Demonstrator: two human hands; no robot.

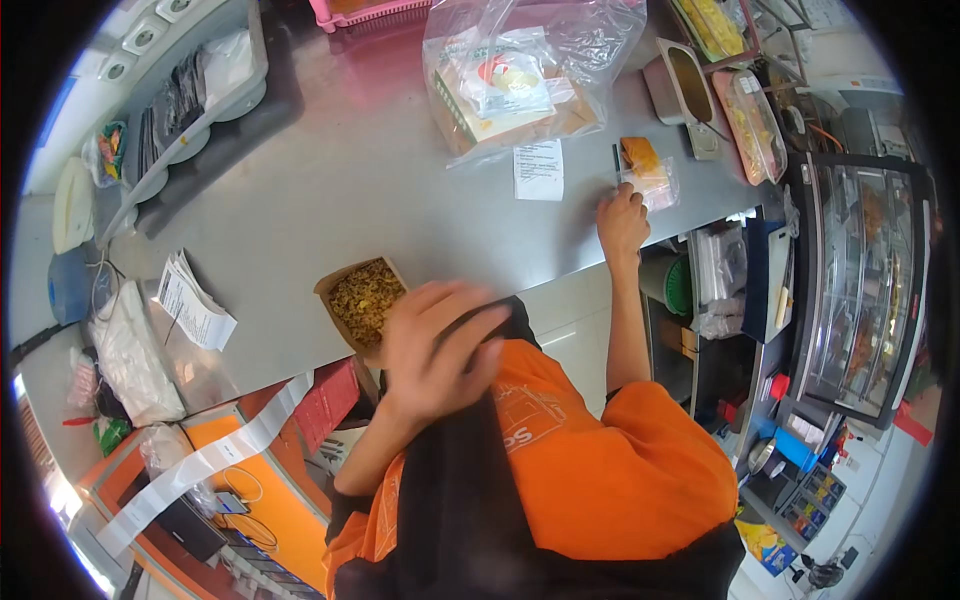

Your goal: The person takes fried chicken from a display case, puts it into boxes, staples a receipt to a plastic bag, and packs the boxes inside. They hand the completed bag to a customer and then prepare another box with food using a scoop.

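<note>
My left hand [442,352], blurred, hovers with its fingers apart beside a cardboard box of fried rice [365,300] near the counter's front edge and hides part of it. My right hand [624,217] is at the counter's edge on the right, its fingertips at a small clear plastic packet [658,193] and close to a dark pen-like stick [618,161]; whether it grips either cannot be told. An orange-brown piece [640,155] lies against the packet. A printed paper slip [538,171] lies to the left of that hand, below a clear plastic bag [592,45] holding a carton.
A grey bin [259,52] of bags stands at the upper left, and folded papers [196,304] lie at the left. At the upper right are a metal container [664,82] and a wrapped food tray [750,127]. A glass display case [862,285] stands at the right.
</note>
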